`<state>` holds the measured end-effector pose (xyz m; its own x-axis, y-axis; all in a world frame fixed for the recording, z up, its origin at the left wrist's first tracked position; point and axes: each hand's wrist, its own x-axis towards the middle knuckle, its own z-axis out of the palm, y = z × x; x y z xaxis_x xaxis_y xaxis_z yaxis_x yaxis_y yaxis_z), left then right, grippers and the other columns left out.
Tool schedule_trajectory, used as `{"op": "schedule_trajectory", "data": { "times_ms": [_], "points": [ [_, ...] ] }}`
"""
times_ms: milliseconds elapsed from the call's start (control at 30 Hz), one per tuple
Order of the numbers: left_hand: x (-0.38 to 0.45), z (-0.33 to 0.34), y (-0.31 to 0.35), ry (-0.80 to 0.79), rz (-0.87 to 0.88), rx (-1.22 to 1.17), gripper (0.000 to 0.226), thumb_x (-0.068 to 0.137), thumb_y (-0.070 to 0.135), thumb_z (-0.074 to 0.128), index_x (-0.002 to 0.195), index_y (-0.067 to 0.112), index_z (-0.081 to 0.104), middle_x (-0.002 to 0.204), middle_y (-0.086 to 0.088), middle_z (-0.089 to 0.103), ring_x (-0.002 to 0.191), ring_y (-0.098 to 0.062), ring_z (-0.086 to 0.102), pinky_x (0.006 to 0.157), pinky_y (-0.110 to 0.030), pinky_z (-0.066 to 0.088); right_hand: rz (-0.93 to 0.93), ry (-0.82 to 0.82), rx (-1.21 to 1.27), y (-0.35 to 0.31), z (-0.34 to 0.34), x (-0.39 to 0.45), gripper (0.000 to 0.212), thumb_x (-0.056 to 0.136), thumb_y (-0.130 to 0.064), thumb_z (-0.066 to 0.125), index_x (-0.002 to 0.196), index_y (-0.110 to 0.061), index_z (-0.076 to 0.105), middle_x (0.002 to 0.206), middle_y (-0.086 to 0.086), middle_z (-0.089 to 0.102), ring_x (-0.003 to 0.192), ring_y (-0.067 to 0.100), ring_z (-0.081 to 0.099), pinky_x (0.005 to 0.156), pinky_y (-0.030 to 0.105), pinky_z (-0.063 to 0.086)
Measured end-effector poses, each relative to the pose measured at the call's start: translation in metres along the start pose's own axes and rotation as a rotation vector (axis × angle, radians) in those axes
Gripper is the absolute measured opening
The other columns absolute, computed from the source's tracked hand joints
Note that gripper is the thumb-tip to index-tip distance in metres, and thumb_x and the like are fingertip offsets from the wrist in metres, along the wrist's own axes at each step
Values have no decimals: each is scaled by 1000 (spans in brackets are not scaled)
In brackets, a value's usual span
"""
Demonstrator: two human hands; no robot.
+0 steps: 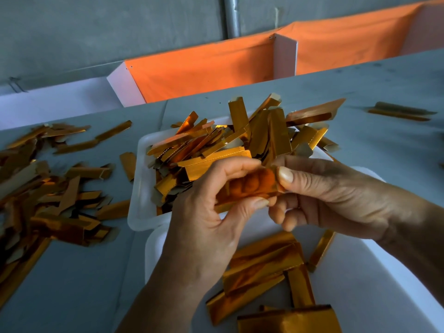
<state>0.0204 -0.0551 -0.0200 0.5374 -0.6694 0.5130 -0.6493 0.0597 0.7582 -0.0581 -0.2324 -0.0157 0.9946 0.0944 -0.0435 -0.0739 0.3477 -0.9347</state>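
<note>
- Where the grey table (84, 272) ends, orange cloth (204, 73) hangs between white dividers (284, 56) below a grey wall (96, 32).
- A white tray (139, 188) on it is heaped with gold strips (216, 143); more lie scattered at its left.
- The left hand (204, 227) and the right hand (336, 198) both pinch one gold foil piece (247, 188) between thumb and fingers, just above the tray's near rim.

Grey concrete wall (96, 32) w/ 1 metal pipe (232, 15); 2 orange cloth panels (201, 68) on white frames (284, 56); grey table (360, 80), dim light.
</note>
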Motion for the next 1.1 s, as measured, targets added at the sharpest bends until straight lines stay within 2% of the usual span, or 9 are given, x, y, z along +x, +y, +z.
{"op": "schedule_trajectory", "data": {
  "times_ms": [100,200,367,467,533,633,833,933,1100],
  "points": [
    [1,1,1,-31,-9,59,52,82,23,70,129,27,50,113,14,64,109,-4,60,89,-19,49,102,-47,51,-1,-4,-2,49,64,-52,79,89,-11,71,78,8,66,69,16,67,57,23,54],
    [0,3,3,-119,4,73,61,83,14,69,137,24,43,123,11,61,121,-10,54,100,-33,45,145,-43,94,-4,-6,-3,52,59,-40,86,97,-6,72,76,12,66,67,17,66,55,22,54],
    [-1,5,3,-47,27,-9,63,82,15,52,142,23,33,153,10,27,143,-8,19,115,-34,25,121,-37,-21,-8,-3,-4,60,53,-34,91,95,-1,64,94,13,68,78,16,66,60,21,53],
    [2,1,0,143,-92,-230,47,83,30,65,124,18,45,127,13,58,121,-4,52,94,-20,45,104,17,-375,-8,10,-1,43,55,-32,90,82,-14,61,81,2,68,73,14,66,64,21,52],
    [4,3,-4,111,-178,-289,45,83,32,67,119,15,47,110,10,68,102,-5,65,82,-19,52,87,97,-687,-2,22,3,33,60,-37,87,68,-27,57,74,-6,65,72,12,65,66,23,52],
    [3,4,-9,47,-230,-207,33,89,30,59,121,22,52,105,10,71,99,-6,66,82,-27,55,49,247,-1037,3,33,4,35,63,-47,80,68,-27,52,77,-6,65,76,11,64,74,35,56],
    [2,2,-7,-15,-188,-107,29,98,13,46,124,20,58,100,7,70,84,-8,70,69,-20,56,-180,444,-798,-15,25,-5,45,62,-58,60,83,-19,57,63,-3,66,55,8,63,53,21,50],
    [2,4,-4,-39,-145,0,35,97,12,46,129,23,55,102,8,68,79,-4,69,66,-16,55,-303,533,-658,-15,26,-3,32,70,-45,67,86,-19,59,76,-4,65,65,5,62,56,18,48],
    [2,8,-5,-18,-112,149,38,96,12,47,132,24,53,95,10,67,76,3,66,67,-12,53,-493,667,-957,-12,29,-2,14,75,-34,69,84,-27,61,108,-9,54,89,5,62,72,14,51]
  ]
}}
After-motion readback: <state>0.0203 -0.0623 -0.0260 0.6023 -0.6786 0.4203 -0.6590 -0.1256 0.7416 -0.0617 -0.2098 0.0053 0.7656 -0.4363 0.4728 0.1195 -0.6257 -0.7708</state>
